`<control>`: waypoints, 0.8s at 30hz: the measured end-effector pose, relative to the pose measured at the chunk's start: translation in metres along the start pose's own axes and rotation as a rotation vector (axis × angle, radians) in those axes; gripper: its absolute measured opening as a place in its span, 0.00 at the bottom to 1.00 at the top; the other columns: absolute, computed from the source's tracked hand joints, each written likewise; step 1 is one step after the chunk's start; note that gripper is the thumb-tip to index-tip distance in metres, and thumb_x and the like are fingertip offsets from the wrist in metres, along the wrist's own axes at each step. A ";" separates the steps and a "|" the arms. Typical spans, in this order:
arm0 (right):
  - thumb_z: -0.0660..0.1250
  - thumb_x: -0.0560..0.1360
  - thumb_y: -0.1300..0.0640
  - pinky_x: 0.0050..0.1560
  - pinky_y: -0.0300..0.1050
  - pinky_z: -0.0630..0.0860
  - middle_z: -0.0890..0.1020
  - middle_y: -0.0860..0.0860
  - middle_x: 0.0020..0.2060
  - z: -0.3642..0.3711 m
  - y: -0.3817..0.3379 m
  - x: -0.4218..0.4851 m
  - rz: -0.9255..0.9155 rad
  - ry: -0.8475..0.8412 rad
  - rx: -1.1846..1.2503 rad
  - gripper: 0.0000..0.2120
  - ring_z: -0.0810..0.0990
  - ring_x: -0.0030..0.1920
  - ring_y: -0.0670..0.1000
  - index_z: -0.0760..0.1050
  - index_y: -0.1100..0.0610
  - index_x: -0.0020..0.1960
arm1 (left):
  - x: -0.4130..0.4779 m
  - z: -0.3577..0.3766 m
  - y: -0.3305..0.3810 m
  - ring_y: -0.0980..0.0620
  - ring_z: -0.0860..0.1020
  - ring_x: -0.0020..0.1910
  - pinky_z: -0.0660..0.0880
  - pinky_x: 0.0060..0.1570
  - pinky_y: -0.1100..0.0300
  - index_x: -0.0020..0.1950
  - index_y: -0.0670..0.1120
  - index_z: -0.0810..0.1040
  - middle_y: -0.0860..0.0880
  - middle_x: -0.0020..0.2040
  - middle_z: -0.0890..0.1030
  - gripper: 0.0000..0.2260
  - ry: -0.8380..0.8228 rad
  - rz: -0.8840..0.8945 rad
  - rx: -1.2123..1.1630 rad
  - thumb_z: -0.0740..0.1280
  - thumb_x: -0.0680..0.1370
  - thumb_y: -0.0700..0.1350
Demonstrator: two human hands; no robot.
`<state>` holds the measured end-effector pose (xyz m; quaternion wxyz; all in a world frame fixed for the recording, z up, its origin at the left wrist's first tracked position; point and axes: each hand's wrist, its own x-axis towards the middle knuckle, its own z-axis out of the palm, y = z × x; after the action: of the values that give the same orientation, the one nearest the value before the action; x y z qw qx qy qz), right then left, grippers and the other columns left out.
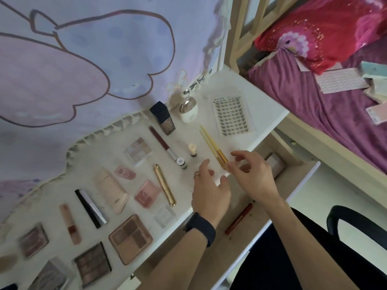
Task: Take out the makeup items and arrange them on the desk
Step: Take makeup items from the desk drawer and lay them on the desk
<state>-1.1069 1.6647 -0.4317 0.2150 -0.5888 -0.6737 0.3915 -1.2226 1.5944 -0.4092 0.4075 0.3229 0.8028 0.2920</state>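
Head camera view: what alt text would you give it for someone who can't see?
A person's left hand and right hand meet over gold tweezers at the front edge of a white desk; whether they grip anything is unclear. Makeup lies in rows across the desk: palettes, tubes, a lash tray. A drawer below stands open.

We lose the lower ends of the thin yellow tweezers (213, 145) behind the fingers of the right hand (255, 176), so we cannot tell whether it pinches them. Between it and the left hand (209, 191) lies a pale see-through thing (218, 174), too faint for us to name. That right hand half covers a pale box (277, 164) in the drawer. At lower left a mauve palette (33, 240) is smeared. The bottom edge cuts a grey case (49, 276), and the left edge a beige rounded thing (7, 261).
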 end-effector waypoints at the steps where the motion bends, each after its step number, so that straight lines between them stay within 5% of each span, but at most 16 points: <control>1: 0.73 0.76 0.50 0.44 0.26 0.74 0.79 0.42 0.50 0.002 0.002 -0.003 0.000 0.024 0.011 0.13 0.79 0.43 0.39 0.80 0.49 0.60 | -0.002 0.001 -0.003 0.53 0.75 0.59 0.77 0.54 0.51 0.77 0.57 0.59 0.54 0.68 0.69 0.26 0.023 0.103 0.157 0.63 0.81 0.50; 4: 0.72 0.77 0.52 0.44 0.25 0.73 0.78 0.42 0.49 0.007 0.005 -0.007 -0.017 0.078 0.001 0.09 0.80 0.41 0.40 0.83 0.50 0.57 | 0.002 0.005 -0.013 0.44 0.75 0.60 0.77 0.45 0.51 0.78 0.52 0.62 0.49 0.75 0.66 0.30 0.056 0.389 0.579 0.67 0.77 0.43; 7: 0.72 0.78 0.55 0.45 0.27 0.74 0.79 0.43 0.47 0.011 0.006 -0.004 -0.041 0.118 -0.018 0.06 0.79 0.40 0.40 0.84 0.51 0.54 | 0.010 0.005 -0.017 0.41 0.75 0.57 0.75 0.42 0.51 0.78 0.47 0.63 0.49 0.78 0.65 0.34 0.045 0.465 0.756 0.69 0.73 0.41; 13: 0.71 0.78 0.58 0.46 0.23 0.71 0.81 0.48 0.48 0.016 0.007 0.010 -0.073 0.187 -0.030 0.06 0.79 0.41 0.41 0.84 0.55 0.54 | 0.017 0.006 -0.011 0.43 0.77 0.52 0.74 0.38 0.53 0.76 0.43 0.68 0.46 0.72 0.72 0.37 0.039 0.442 0.800 0.73 0.68 0.45; 18: 0.70 0.79 0.56 0.44 0.35 0.78 0.81 0.46 0.44 0.026 0.006 0.001 -0.072 0.263 0.000 0.05 0.79 0.40 0.42 0.83 0.54 0.52 | 0.017 0.010 -0.005 0.43 0.75 0.59 0.75 0.45 0.52 0.79 0.42 0.60 0.45 0.75 0.66 0.37 0.002 0.399 0.788 0.69 0.72 0.46; 21: 0.66 0.81 0.53 0.44 0.32 0.77 0.82 0.43 0.44 0.018 0.005 -0.007 0.062 0.260 0.119 0.09 0.80 0.42 0.41 0.81 0.50 0.59 | 0.015 0.007 0.001 0.43 0.70 0.66 0.75 0.53 0.51 0.82 0.45 0.50 0.45 0.77 0.61 0.38 -0.017 0.389 0.748 0.65 0.75 0.42; 24: 0.64 0.82 0.49 0.42 0.30 0.75 0.83 0.43 0.43 -0.008 0.016 -0.013 0.257 0.284 0.186 0.09 0.81 0.43 0.41 0.78 0.46 0.60 | 0.010 -0.001 0.000 0.43 0.70 0.66 0.76 0.52 0.51 0.81 0.50 0.50 0.44 0.75 0.63 0.37 -0.033 0.429 0.721 0.65 0.75 0.41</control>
<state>-1.0882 1.6547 -0.4377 0.3093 -0.6967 -0.5171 0.3893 -1.2273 1.6018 -0.4130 0.2112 0.6092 0.7615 0.0654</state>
